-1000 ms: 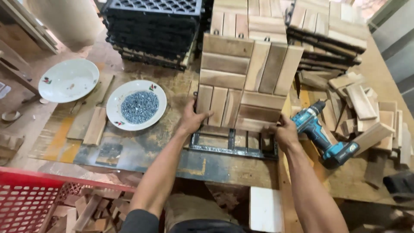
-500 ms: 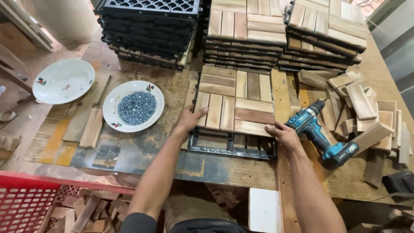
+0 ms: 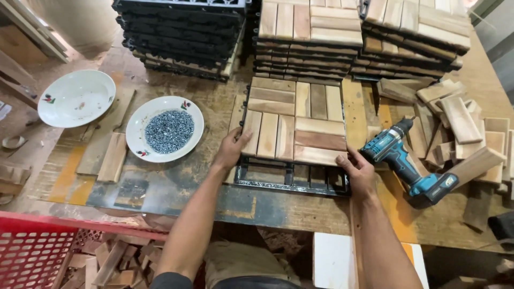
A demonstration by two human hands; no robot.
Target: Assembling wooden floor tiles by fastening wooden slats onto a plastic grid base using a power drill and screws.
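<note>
A square wooden slat tile (image 3: 293,122) lies flat on the workbench, resting over a black plastic grid base (image 3: 292,177) whose near strip shows bare. My left hand (image 3: 231,150) grips the tile's near left edge. My right hand (image 3: 357,171) presses on its near right corner. A teal cordless drill (image 3: 409,160) lies just right of my right hand. A white plate of small metal screws (image 3: 167,129) sits to the left of my left hand.
An empty white plate (image 3: 76,98) sits at far left. Stacks of black grid bases (image 3: 182,32) and finished wooden tiles (image 3: 310,37) stand at the back. Loose wood slats (image 3: 460,123) pile at the right. A red crate (image 3: 37,251) of offcuts is at lower left.
The wooden tile, tilted up on edge a second ago, has been laid down flat on the bench. Both hands stayed on its near edge.
</note>
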